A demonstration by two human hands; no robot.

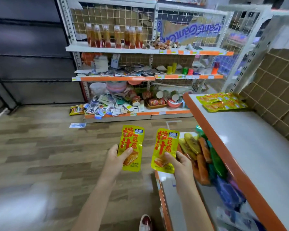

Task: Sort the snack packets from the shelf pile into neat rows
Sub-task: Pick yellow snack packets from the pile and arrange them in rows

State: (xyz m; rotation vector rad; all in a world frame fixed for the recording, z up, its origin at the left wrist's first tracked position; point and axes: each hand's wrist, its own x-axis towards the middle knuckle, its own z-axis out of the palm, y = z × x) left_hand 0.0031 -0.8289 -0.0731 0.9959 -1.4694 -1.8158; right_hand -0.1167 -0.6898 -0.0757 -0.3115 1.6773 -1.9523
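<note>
Your left hand (117, 158) grips yellow packet (131, 147), frame centre — your right hand (180, 161) grips matching packet (165, 150) beside it, packets apart. Mixed snack pile (205, 157) on lower shelf, right. Yellow packet row (222, 101) upper right.

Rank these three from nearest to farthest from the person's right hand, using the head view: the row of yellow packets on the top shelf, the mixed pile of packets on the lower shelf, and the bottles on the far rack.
1. Mixed pile of packets: just right of the right hand, lower shelf.
2. Row of yellow packets: ahead and right, top shelf.
3. Bottles: across the aisle, upper left.
</note>
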